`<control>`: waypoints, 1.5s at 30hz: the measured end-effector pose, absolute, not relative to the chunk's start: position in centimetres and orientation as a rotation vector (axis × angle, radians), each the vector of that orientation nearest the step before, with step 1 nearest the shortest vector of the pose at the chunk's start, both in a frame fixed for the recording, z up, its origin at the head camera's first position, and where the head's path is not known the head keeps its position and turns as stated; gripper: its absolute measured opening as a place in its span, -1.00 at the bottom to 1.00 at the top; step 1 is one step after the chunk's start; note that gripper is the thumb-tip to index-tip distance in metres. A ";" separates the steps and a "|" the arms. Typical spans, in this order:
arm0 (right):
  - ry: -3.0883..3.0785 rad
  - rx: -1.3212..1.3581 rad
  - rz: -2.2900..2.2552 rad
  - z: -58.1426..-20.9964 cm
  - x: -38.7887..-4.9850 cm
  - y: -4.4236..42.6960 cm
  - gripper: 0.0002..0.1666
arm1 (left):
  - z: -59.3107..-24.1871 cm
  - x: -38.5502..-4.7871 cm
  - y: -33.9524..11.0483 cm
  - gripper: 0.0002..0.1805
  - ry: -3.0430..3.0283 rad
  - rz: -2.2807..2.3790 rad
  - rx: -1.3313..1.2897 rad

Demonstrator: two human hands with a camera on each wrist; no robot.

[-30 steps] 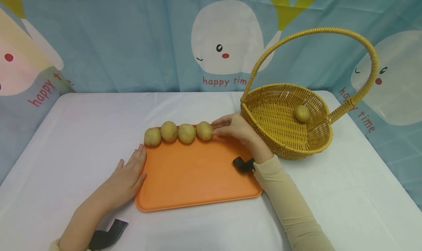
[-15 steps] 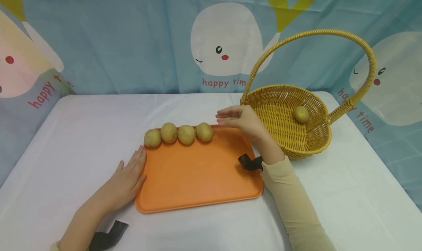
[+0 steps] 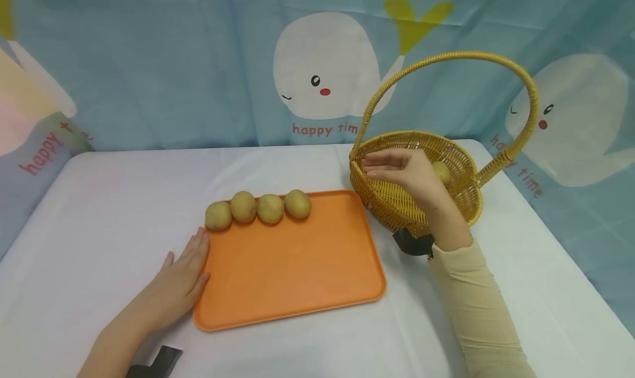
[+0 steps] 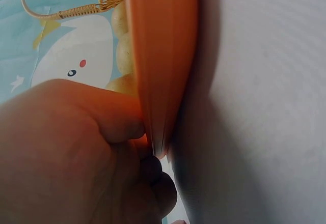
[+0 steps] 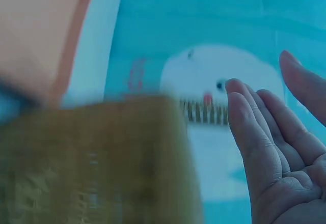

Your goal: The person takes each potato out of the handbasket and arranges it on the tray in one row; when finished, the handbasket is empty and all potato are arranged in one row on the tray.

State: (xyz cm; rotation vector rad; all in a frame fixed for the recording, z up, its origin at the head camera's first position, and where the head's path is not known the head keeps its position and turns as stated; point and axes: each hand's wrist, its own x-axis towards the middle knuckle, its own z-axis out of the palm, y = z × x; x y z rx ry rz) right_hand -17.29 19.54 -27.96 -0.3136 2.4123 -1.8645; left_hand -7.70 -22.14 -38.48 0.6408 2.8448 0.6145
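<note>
Several potatoes point(image 3: 270, 209) sit in a row along the far edge of an orange tray point(image 3: 292, 268). My left hand point(image 3: 176, 290) rests against the tray's left edge with fairly straight fingers; the left wrist view shows its thumb touching the orange side point(image 4: 160, 56). Above the left part of a yellow woven basket point(image 3: 381, 208) is my right hand point(image 3: 414, 177), its fingers extended, thumb apart, nothing held. In the right wrist view that hand point(image 5: 280, 152) appears beside the blurred basket wall point(image 5: 102, 163). One potato point(image 3: 441, 172) lies inside the basket, partly hidden by the hand.
The basket's tall arched handle point(image 3: 461, 55) rises at the back right of a white-covered table point(image 3: 124, 196). Behind hangs a blue curtain point(image 3: 188, 80) printed with whales. Black wrist mounts point(image 3: 156, 364) show at both wrists.
My right hand has left the rightmost potato of the row and moved right, over the basket. My left hand stays at the tray's edge. The head view has shifted slightly.
</note>
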 end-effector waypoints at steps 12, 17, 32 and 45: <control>2.772 0.026 -1.535 -28.0 -15.5 27.6 -0.48 | -38.6 -7.7 -22.3 -0.25 2.843 0.603 0.650; 2.795 0.116 -1.562 -28.8 -15.5 29.8 -0.44 | -38.6 -7.8 -22.3 -0.25 2.841 0.591 0.638; 2.723 0.290 -1.410 -30.4 -17.8 30.5 -0.16 | -38.7 -8.0 -22.3 -0.25 2.824 0.625 0.647; 2.740 0.213 -1.223 -31.5 -19.1 30.8 -0.14 | -39.3 -8.1 -22.4 -0.25 2.825 0.617 0.643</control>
